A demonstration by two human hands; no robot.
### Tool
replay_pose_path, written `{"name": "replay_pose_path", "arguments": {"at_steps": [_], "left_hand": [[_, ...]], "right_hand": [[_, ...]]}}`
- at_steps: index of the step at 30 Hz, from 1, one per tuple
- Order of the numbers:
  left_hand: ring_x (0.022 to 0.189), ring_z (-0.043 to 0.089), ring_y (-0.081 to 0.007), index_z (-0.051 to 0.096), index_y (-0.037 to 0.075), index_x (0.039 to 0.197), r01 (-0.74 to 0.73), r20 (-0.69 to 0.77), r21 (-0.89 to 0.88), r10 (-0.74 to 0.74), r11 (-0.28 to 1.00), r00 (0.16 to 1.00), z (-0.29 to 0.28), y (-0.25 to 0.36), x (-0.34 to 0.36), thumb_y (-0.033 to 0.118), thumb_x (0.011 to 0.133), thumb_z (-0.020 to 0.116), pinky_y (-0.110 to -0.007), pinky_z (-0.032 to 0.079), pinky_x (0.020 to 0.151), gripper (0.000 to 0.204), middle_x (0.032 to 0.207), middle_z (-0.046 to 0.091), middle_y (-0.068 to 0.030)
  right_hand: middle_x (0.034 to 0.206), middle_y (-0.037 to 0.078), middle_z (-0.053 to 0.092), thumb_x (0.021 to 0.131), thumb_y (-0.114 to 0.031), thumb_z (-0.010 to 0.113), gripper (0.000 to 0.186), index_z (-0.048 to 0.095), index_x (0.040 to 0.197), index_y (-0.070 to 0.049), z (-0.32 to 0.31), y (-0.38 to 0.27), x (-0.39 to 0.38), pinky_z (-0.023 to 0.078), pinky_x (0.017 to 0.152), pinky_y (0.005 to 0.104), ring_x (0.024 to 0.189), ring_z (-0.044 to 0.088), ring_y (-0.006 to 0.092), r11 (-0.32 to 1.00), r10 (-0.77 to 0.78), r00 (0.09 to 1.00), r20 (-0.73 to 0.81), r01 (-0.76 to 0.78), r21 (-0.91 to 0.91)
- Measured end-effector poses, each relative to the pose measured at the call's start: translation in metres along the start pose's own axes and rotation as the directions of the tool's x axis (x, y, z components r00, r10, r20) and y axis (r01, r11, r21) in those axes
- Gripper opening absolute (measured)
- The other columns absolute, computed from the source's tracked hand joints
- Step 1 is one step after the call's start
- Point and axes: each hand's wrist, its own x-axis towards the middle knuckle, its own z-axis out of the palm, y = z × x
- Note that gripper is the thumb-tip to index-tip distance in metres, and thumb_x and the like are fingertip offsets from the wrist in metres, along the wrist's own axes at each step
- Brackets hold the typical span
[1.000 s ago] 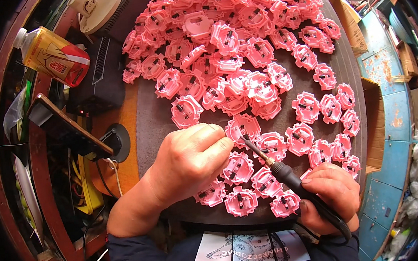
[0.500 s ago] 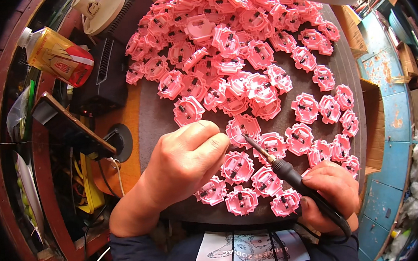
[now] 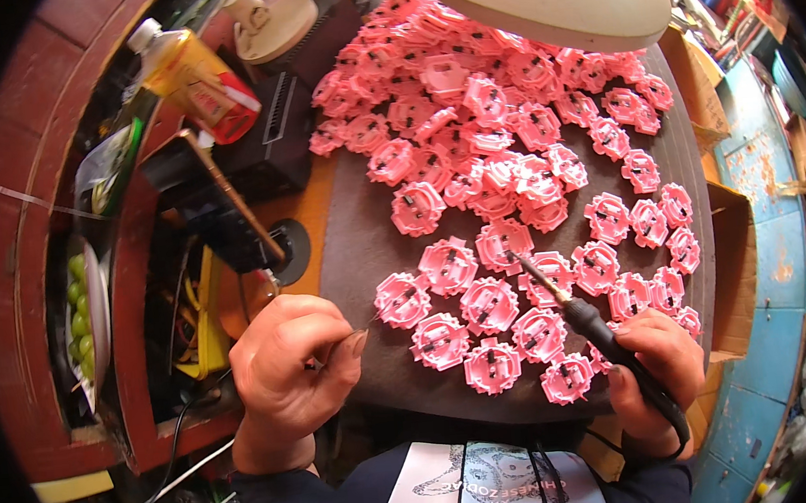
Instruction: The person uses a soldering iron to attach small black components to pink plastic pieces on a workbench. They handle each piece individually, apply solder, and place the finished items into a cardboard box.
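My left hand [image 3: 293, 366] is closed in a pinch at the lower left of the mat, beside the pink plastic housings [image 3: 402, 299]; a hair-thin strand seems to show at its fingertips, too small to name. At the lower right, my right hand [image 3: 657, 363] grips a black-handled soldering iron [image 3: 592, 331]. The iron's metal tip rests at or just over a pink housing [image 3: 500, 238] with small black parts inside; whether it touches is unclear. Many similar housings [image 3: 450, 75] are heaped toward the back of the dark mat [image 3: 348, 227].
A lamp [image 3: 544, 0] overhangs the back. At left are a phone [image 3: 203, 207] on a stand, a drink bottle [image 3: 197, 83], a black box [image 3: 273, 138], green fruit [image 3: 81, 318] and cables. Cardboard [image 3: 730, 261] and a blue cabinet [image 3: 774, 276] stand at right.
My left hand has moved leftward and down, away from the housing under the iron, uncovering housings. The view has shifted, showing more of the lamp. The iron remains at that same housing.
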Motion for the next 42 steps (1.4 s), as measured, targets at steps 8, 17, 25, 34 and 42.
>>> {"name": "replay_pose_path", "arguments": {"at_steps": [8, 17, 25, 34, 42], "left_hand": [[0.071, 0.06, -0.0158, 0.07, 0.0, 0.098, 0.162, -0.116, -0.098, -0.173, 0.982, 0.978, -0.021, -0.005, -0.079, -0.004, 0.089, 0.078, -0.027, 0.046, 0.063, 0.013, 0.085, 0.067, -0.0097], [0.072, 0.062, -0.0155, 0.068, -0.001, 0.098, 0.213, -0.263, -0.038, -0.215, 0.976, 0.941, -0.01, -0.013, -0.103, -0.007, 0.092, 0.072, -0.026, 0.049, 0.066, 0.01, 0.087, 0.066, -0.0092], [0.081, 0.067, -0.0205, 0.072, -0.001, 0.11, 0.243, 0.078, -0.029, -0.24, 0.97, 0.968, 0.056, -0.058, 0.031, 0.01, 0.091, 0.075, -0.034, 0.054, 0.076, 0.023, 0.092, 0.071, -0.0123], [0.091, 0.072, -0.0363, 0.075, -0.001, 0.104, 0.122, 0.258, 0.177, -0.166, 0.976, 0.952, 0.08, -0.102, 0.056, 0.018, 0.097, 0.069, -0.044, 0.056, 0.082, 0.021, 0.096, 0.073, -0.0212], [0.089, 0.066, -0.031, 0.065, -0.001, 0.106, 0.221, 0.176, 0.126, -0.241, 0.967, 0.954, 0.041, -0.073, 0.032, 0.014, 0.095, 0.071, -0.041, 0.054, 0.083, 0.02, 0.095, 0.065, -0.0158]], "right_hand": [[0.079, 0.016, 0.066, 0.087, -0.02, 0.077, 0.031, 0.067, 0.105, 0.004, -0.009, -0.025, -0.033, 0.051, 0.063, 0.0375, 0.067, 0.064, 0.0282, 1.0, 0.013, 0.992, -0.128, -0.012, 0.007], [0.083, 0.016, 0.065, 0.088, -0.02, 0.078, 0.031, 0.066, 0.106, 0.003, -0.011, -0.044, -0.064, 0.05, 0.068, 0.0366, 0.074, 0.062, 0.0263, 0.993, 0.106, 0.979, -0.176, -0.097, 0.061], [0.084, 0.016, 0.065, 0.089, -0.02, 0.079, 0.031, 0.066, 0.105, 0.003, -0.007, -0.059, -0.071, 0.049, 0.066, 0.0344, 0.073, 0.062, 0.0249, 0.99, 0.114, 0.974, -0.195, -0.095, 0.104], [0.081, 0.015, 0.066, 0.087, -0.018, 0.079, 0.029, 0.067, 0.104, 0.003, -0.012, -0.046, -0.07, 0.049, 0.063, 0.0347, 0.069, 0.062, 0.0257, 0.989, 0.144, 0.972, -0.184, -0.136, 0.056], [0.083, 0.017, 0.068, 0.082, -0.012, 0.08, 0.031, 0.068, 0.106, 0.003, 0.0, -0.039, -0.011, 0.053, 0.064, 0.0391, 0.07, 0.067, 0.0294, 0.998, 0.02, 0.999, 0.044, -0.018, -0.059]]}}
